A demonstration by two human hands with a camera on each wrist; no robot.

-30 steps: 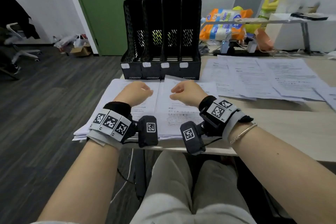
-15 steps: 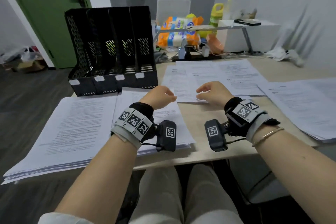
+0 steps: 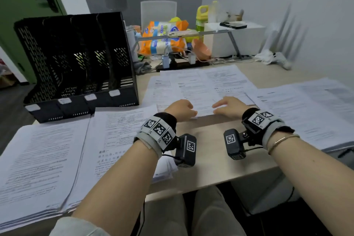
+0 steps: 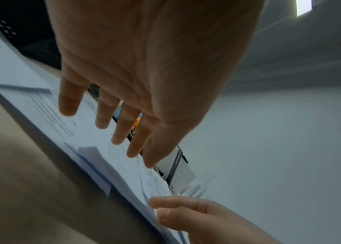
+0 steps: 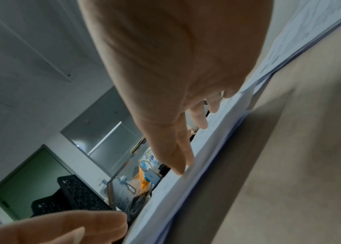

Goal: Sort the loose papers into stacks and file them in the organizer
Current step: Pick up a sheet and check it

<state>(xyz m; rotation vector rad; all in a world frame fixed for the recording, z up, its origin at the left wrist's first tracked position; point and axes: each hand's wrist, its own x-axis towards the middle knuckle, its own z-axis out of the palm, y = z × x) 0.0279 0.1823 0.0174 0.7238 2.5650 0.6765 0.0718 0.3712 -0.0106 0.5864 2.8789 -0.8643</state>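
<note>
A spread of loose printed papers lies in the middle of the desk. My left hand hovers over its near edge; in the left wrist view its fingers hang loose and straight above the sheets, holding nothing. Beside it, my right hand reaches onto the same papers, and the right wrist view shows its fingertips touching the top sheet. The black four-slot organizer stands at the back left and looks empty. Two stacks lie in front of it.
Another wide paper stack covers the right side of the desk. Behind the papers are packets, a yellow-green bottle, chargers with cables and a white box. The beige desk top shows between my wrists.
The view has swung right. Both hands have moved from the stacks in front of the organizer to the near edge of the middle papers, and the right hand's fingers have straightened.
</note>
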